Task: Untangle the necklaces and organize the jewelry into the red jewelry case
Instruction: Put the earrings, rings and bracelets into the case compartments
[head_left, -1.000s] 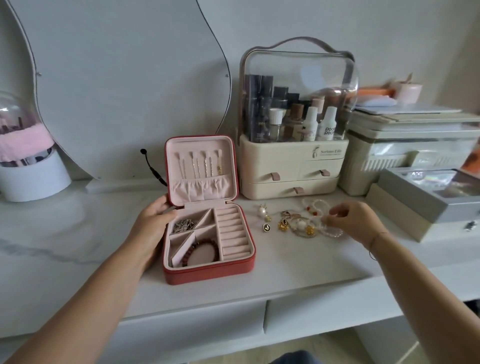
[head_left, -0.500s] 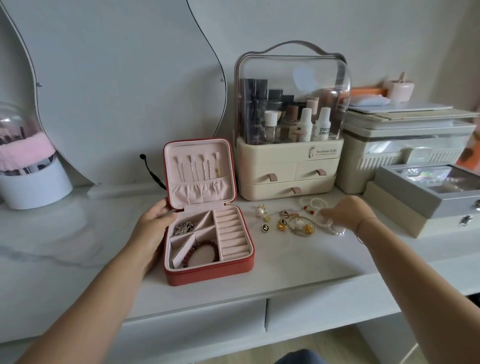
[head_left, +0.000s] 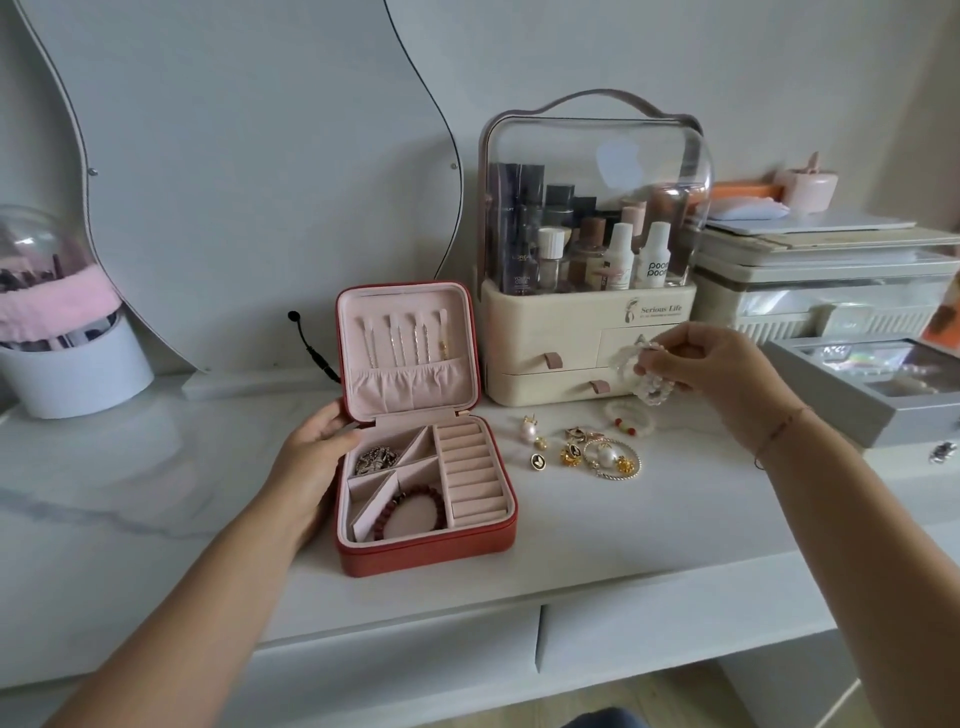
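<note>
Bare forearms; thin reddish string bracelet (head_left: 777, 435) on wrist by R hand (head_left: 719, 366)

You see a cream cosmetics organizer (head_left: 545, 332) on the surface (head_left: 156, 493), a curved mirror (head_left: 249, 156) to its left, a grey box (head_left: 919, 423) right

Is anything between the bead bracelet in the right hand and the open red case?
Nothing visible. The right hand holds the white bead bracelet in the air; the red jewelry case stands open, lid upright. Loose earrings lie flat on the table between them, below the path. The left hand holds the case's left side.
</note>
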